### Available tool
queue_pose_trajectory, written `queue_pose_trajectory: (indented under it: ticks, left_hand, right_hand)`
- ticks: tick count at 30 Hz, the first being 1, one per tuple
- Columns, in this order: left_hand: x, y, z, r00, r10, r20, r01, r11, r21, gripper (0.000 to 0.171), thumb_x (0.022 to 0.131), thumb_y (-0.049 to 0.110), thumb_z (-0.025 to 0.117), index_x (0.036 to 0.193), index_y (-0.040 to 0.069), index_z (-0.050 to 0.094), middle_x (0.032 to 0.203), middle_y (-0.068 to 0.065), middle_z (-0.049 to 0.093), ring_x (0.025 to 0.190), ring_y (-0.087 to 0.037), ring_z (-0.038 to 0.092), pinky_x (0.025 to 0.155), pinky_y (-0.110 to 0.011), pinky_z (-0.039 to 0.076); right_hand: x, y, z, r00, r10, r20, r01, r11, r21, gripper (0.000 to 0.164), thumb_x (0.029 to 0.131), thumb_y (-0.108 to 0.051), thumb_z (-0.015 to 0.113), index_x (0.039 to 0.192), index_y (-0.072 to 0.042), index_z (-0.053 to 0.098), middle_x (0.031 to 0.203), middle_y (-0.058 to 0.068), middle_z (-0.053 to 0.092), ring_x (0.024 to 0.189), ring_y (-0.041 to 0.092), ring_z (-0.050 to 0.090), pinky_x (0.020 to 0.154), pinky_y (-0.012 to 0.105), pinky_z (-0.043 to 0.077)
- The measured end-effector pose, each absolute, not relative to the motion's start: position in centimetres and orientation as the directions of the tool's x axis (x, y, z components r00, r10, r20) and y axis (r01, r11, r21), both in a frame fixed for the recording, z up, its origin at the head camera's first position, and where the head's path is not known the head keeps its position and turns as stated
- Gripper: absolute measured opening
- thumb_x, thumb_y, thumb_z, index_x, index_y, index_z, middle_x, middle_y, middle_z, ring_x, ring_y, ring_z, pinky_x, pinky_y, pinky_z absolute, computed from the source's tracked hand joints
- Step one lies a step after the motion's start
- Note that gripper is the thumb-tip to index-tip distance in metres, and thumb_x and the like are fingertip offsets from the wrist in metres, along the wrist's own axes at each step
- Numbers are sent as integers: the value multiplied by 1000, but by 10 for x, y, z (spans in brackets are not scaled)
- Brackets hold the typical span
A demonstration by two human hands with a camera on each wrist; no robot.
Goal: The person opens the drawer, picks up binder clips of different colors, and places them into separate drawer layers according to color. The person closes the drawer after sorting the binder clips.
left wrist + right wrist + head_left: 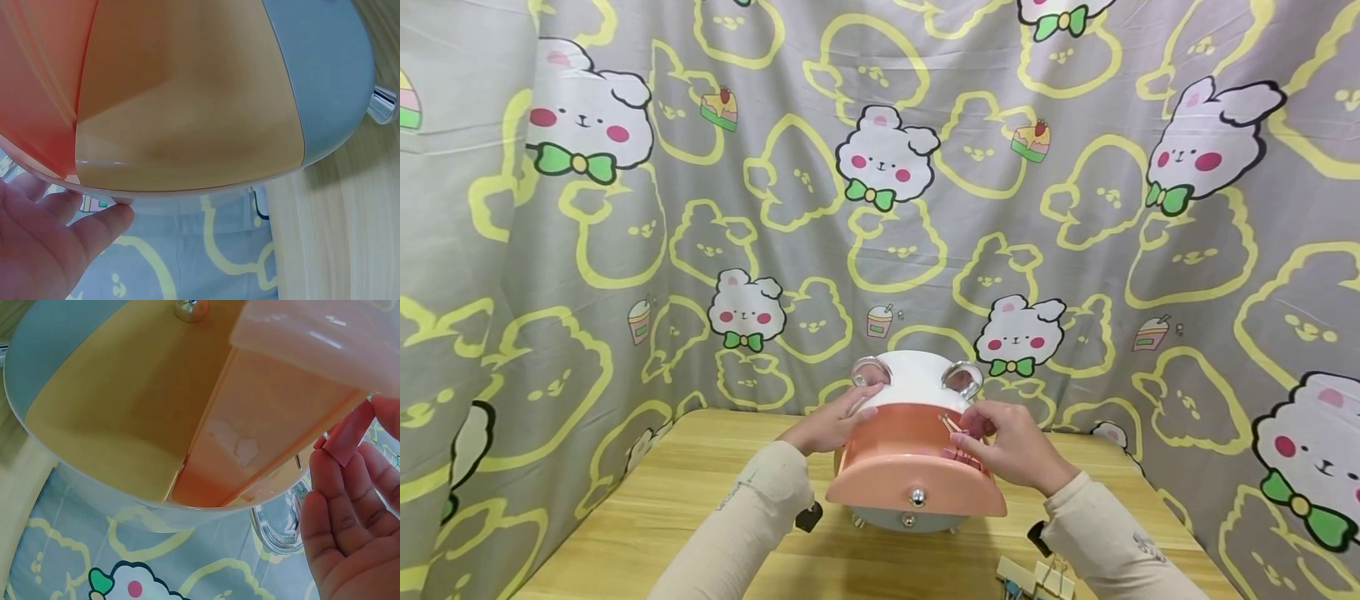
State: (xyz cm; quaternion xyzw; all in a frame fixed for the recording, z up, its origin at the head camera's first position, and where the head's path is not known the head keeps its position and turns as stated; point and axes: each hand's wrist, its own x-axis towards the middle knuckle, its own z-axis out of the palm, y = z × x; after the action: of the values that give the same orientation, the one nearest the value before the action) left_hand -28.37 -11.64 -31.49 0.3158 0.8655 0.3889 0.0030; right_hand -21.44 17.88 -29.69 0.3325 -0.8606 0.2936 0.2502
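Note:
A small drawer box [917,375] with a white shell and silver ears stands on the table. Its top drawer [880,482], coral with a silver knob, is pulled out. My left hand [831,423] rests on the box's left side near one ear, fingers extended against the shell; in the left wrist view its fingertips [119,215] touch the rim. Above the drawer's right side, my right hand [1011,442] pinches a red binder clip [350,434] between thumb and fingers. Pinkish clips [961,457] lie inside the drawer at the right, partly hidden by its front.
Several cream and blue binder clips [1054,579] lie on the wooden table [715,492] at the front right, beside my right sleeve. Below the coral drawer are a yellow drawer front [187,112] and a blue-grey one [331,81]. A patterned curtain [820,275] hangs behind and at both sides.

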Motion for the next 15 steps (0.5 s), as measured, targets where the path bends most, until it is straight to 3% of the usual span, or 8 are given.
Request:
queue_pose_trajectory:
  ticks: [15]
  left_hand:
    - [-287,-115,-317,-804,546,237,540,503,675,52,104,34,43,152,16,31,157,-8,27,142,-31,23,112,-53,21]
  right_hand:
    - [-216,181,-299,-657,-418,627,-717,603,-349,14,83,-18,79,84,-15,66,73,-15,58,67,1,57,64,31,55]
